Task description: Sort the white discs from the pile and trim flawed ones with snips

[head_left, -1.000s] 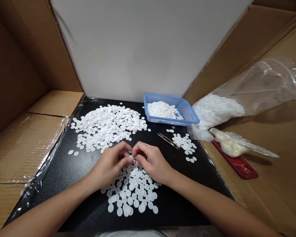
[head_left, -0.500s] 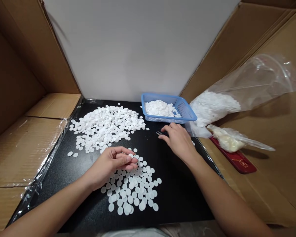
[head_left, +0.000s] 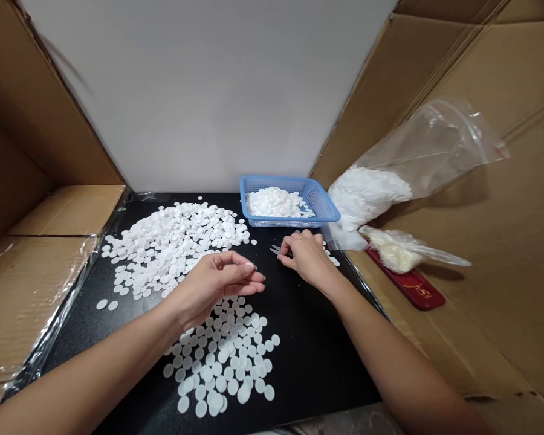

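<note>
My left hand [head_left: 229, 278] is raised over the table, with thumb and index finger pinching one small white disc [head_left: 250, 266]. Its other fingers are loosely curled. To the right, my right hand [head_left: 306, 254] is closed around a small two-pointed metal tool [head_left: 275, 248]. The tool's silver tips point left, slightly apart, a short way from the disc; its handle is hidden by the fingers. Below my left hand lies a loose spread of flat white discs [head_left: 229, 368]. A larger heap of white discs [head_left: 176, 235] lies behind it to the left.
A blue plastic basket [head_left: 294, 223] partly filled with white discs stands at the back. On the right are a clear bag of white pieces [head_left: 372, 190], a small bag with yellowish contents [head_left: 399, 254] and a red flat case [head_left: 419, 293]. Cardboard walls [head_left: 480, 241] flank the black tabletop [head_left: 321, 356].
My left hand, still pinching the disc, has moved up and right, closer to the tool in my right hand. The view has swung right, so everything appears farther left.
</note>
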{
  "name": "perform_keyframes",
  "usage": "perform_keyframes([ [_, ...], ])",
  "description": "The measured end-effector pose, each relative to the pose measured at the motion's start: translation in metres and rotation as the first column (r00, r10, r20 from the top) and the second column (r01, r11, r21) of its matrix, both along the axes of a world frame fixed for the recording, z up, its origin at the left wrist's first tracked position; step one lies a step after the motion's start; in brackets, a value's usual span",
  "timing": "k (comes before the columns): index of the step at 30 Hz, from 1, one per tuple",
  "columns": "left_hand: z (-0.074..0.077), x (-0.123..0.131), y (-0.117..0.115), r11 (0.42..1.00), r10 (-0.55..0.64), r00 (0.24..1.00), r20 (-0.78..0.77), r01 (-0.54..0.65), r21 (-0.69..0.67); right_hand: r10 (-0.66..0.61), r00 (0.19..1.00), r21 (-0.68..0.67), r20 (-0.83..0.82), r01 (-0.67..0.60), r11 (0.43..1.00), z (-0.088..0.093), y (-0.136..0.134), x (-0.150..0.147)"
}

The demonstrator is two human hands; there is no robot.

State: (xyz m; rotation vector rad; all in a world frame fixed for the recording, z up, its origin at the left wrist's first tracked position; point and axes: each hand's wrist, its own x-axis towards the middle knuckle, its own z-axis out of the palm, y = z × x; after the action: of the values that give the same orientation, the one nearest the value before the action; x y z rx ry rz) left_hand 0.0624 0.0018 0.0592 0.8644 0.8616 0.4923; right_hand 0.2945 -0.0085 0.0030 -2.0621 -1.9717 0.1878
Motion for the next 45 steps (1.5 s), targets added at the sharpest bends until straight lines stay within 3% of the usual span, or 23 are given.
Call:
perform_keyframes([
  [4, 0.001, 0.015, 0.008, 0.999, 0.028, 0.999, 0.023, -0.029, 0.026, 0.013, 0.997, 0.051, -0.07, -0.01, 0.999, 0.009, -0.004, -0.002],
  [6, -0.001, 0.016, 0.011, 0.998, 0.046, 0.999, 0.004, -0.046, 0.033, 0.004, 0.97, 0.088, -0.244, 0.018, 0.996, 0.013, -0.007, -0.003],
  [9, -0.006, 0.013, 0.014, 0.998, 0.06, 0.998, -0.022, -0.06, 0.023, 0.039, 0.768, 0.122, -0.639, 0.051, 0.991, 0.015, -0.013, -0.006],
  [10, -0.007, 0.012, 0.015, 0.998, 0.063, 0.998, -0.023, -0.063, 0.017, 0.057, 0.693, 0.13, -0.719, 0.054, 0.99, 0.016, -0.014, -0.008],
  [12, -0.008, 0.011, 0.016, 0.998, 0.067, 0.998, -0.021, -0.067, 0.008, 0.08, 0.646, 0.146, -0.759, 0.048, 0.988, 0.017, -0.017, -0.012],
  [18, -0.009, 0.011, 0.018, 0.995, 0.091, 0.995, -0.031, -0.092, -0.043, 0.21, 0.794, 0.222, -0.57, -0.097, 0.97, 0.027, -0.028, -0.03],
  [22, -0.011, 0.01, 0.019, 0.996, 0.079, 0.997, 0.003, -0.079, -0.034, 0.398, 0.84, 0.333, -0.368, -0.281, 0.9, 0.025, -0.036, -0.041],
  [26, -0.011, 0.008, 0.019, 1.0, 0.03, 0.999, 0.015, -0.03, 0.006, 0.439, 0.878, 0.389, -0.193, -0.342, 0.855, 0.018, -0.037, -0.041],
  [33, -0.01, 0.003, 0.021, 0.996, -0.064, 0.998, -0.003, 0.064, 0.063, 0.463, 0.877, 0.434, -0.129, -0.37, 0.821, 0.021, -0.036, -0.032],
  [45, -0.009, 0.002, 0.021, 0.995, -0.076, 0.997, -0.005, 0.077, 0.062, 0.48, 0.871, 0.435, -0.104, -0.394, 0.81, 0.024, -0.037, -0.032],
])
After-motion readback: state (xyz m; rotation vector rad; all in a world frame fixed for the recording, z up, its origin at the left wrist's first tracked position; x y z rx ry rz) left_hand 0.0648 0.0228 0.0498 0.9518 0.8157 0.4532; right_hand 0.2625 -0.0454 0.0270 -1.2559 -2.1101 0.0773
